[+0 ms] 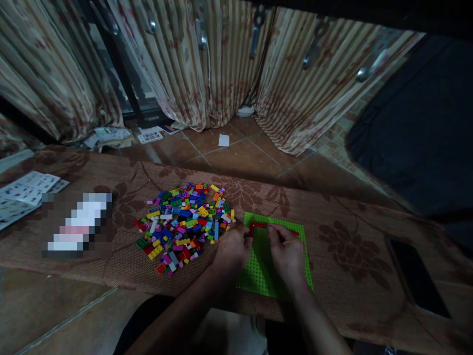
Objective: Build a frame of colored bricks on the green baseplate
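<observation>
A green studded baseplate [258, 276] lies on the patterned cloth before me. Along its far edge runs a row of red bricks [261, 225], with a short red stretch turning down at the left corner. My left hand [233, 249] is closed over the plate's left edge, its fingertips by that corner; anything in them is hidden. My right hand [287, 252] is over the right half of the plate, fingers curled in and thumb against the red row. Whatever sits between its fingers cannot be made out. Left of the plate spreads a pile of small coloured bricks [185, 215].
A dark phone [419, 278] lies on the cloth at the right. Printed sheets [29, 192] and a blurred-out item [79, 224] are at the left. Beyond the table's far edge are a tiled floor [244, 153] with papers, striped curtains [221, 74] and a dark covered shape [417, 123].
</observation>
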The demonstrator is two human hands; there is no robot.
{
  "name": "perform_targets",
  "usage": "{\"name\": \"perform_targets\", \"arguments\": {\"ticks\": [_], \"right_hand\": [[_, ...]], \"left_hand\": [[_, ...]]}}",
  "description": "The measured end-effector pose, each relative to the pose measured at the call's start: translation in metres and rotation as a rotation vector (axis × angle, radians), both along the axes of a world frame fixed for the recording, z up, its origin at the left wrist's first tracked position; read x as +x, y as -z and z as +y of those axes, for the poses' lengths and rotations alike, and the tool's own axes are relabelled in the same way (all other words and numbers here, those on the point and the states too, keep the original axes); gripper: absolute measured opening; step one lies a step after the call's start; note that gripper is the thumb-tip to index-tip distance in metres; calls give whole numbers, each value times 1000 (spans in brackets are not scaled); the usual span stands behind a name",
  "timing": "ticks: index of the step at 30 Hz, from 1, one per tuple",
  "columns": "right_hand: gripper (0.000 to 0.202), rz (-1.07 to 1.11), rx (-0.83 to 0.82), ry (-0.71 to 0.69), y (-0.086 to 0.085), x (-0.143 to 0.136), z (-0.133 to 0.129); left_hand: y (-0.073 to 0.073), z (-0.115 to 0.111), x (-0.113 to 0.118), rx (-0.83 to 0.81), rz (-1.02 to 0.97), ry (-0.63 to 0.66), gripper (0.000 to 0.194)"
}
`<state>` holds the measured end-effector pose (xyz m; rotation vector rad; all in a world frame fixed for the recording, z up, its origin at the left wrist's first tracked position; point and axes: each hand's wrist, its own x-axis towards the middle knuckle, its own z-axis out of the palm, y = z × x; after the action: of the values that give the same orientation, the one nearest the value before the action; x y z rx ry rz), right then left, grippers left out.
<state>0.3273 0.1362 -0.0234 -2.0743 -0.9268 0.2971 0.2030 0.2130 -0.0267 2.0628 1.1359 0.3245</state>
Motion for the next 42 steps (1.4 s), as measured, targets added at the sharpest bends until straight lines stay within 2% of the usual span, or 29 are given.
{"name": "perform_targets", "arguments": {"ticks": [2, 4, 8, 11, 13, 15, 18, 20, 24, 30, 37, 42], "right_hand": [[38, 7, 13, 58, -3, 13, -6], [38, 14, 36, 88, -5, 25, -10], [36, 67, 83, 114, -6, 37, -16], [35, 95, 109, 118, -7, 38, -18], [35, 111, 123, 111, -8, 39, -20], [35, 122, 132, 105, -10, 40, -21], [34, 132, 131, 81, -13, 39, -22], [34, 152, 141, 50, -14, 38, -21], [33, 188, 154, 13, -15, 33, -19], [32, 193, 142, -33, -13, 27, -16], [33, 201, 109, -75, -12, 22, -13], [32, 228, 121, -80, -12, 21, -13]], "left_hand": [[-1, -4, 4, 33, 34, -5, 16], [-3, -7, 9, 80, 91, -17, 21], [-6, -9, 19, 139, 228, -42, 20], [-7, -3, 19, 90, 170, -83, 12], [-8, 0, 13, -88, 9, -124, 10], [-11, 3, 6, -421, -227, -160, 11], [-17, 3, -3, -911, -538, -207, 23], [-22, 2, -5, -1101, -644, -224, 28], [-25, 2, -4, -1320, -749, -216, 20], [-22, 5, -8, -1400, -807, -189, 6], [-24, 6, -12, -1326, -785, -221, 7], [-21, 6, -13, -1259, -742, -221, 15]]}}
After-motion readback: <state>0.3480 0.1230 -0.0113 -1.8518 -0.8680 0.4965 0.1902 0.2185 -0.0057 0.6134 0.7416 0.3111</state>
